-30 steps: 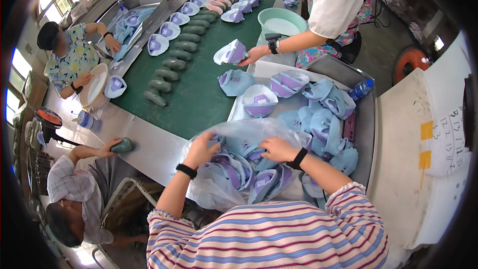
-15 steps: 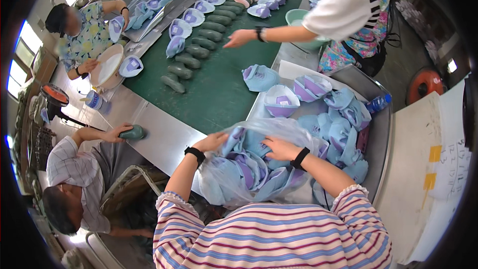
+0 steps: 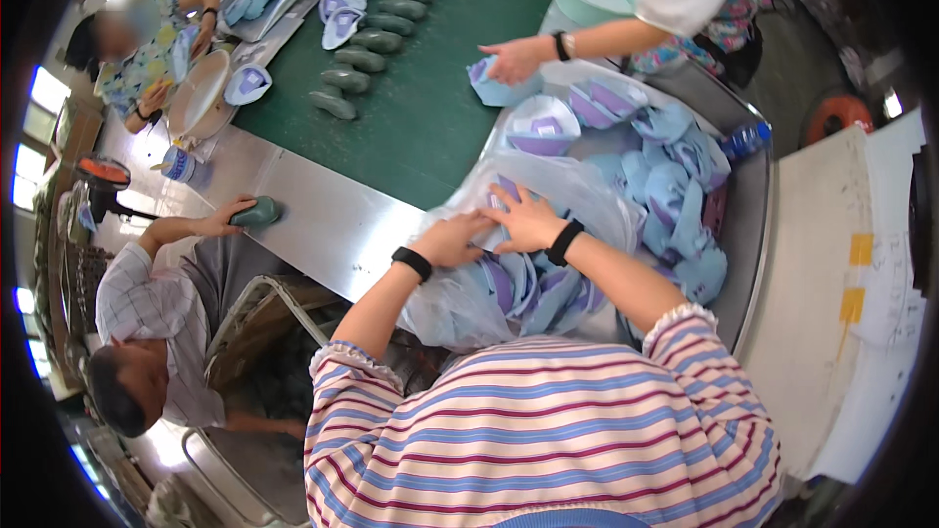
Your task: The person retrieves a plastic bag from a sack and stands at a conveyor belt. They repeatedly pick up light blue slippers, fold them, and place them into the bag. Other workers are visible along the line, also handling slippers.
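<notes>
Head view: left hand [image 3: 458, 238] & right hand [image 3: 526, 220], fingers spread flat, atop clear plastic bag [image 3: 460, 303].

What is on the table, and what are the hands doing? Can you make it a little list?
Left hand: resting on the clear plastic bag
Right hand: flat on the same bag, fingers spread
In the bag: blue and purple shoe pieces
Beside the bag: a loose pile of shoe pieces
Table top: green belt with dark green shoe moulds
Others: a co-worker's hand holds one piece
</notes>
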`<state>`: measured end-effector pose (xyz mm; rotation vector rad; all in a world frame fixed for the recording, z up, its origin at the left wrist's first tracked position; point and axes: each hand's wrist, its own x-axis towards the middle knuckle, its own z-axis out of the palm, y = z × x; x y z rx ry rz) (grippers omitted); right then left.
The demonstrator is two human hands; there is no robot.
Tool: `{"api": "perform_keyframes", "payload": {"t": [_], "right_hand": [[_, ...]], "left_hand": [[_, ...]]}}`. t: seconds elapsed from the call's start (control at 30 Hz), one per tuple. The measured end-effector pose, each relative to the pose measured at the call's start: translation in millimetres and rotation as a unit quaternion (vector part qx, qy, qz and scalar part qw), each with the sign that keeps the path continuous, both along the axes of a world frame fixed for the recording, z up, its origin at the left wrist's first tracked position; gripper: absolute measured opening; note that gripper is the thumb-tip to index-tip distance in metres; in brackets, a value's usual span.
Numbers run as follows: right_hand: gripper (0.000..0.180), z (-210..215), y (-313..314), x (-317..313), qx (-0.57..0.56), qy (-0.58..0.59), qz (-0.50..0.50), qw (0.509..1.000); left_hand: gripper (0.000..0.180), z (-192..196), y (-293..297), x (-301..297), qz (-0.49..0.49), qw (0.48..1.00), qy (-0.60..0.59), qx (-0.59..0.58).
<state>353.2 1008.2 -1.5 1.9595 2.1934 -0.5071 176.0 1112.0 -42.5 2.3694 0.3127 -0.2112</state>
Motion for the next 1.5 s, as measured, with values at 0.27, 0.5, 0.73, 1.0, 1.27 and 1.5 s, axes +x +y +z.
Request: {"api": "perform_keyframes", "payload": {"t": [0.27,0.5,0.73,1.0,1.27,1.5], "right_hand": [[0.062,-38,-22,39,0.115,0.119,-0.014,0.986],[0.032,24,5,77,-0.061,0.566,-0.29,0.769],[0.024,37,-46,82,-0.027,0.821,-0.351,0.45],[0.033,-26,-98,144,0.181,0.781,-0.573,0.168],[0.046,17,-152,99,0.392,0.398,-0.29,0.777],[0.042,13,-136,100,-0.038,0.86,-0.455,0.228]], "left_hand": [[0.06,34,15,-76,0.15,0.963,0.141,0.172],[0.051,68,-28,-37,0.104,0.986,-0.024,0.132],[0.058,40,-17,19,0.073,0.997,0.028,-0.008],[0.075,-7,22,86,0.062,0.985,0.15,0.049],[0.061,-67,50,110,0.186,0.955,-0.047,-0.225],[0.062,23,-24,107,0.225,0.973,0.024,-0.053]]}}
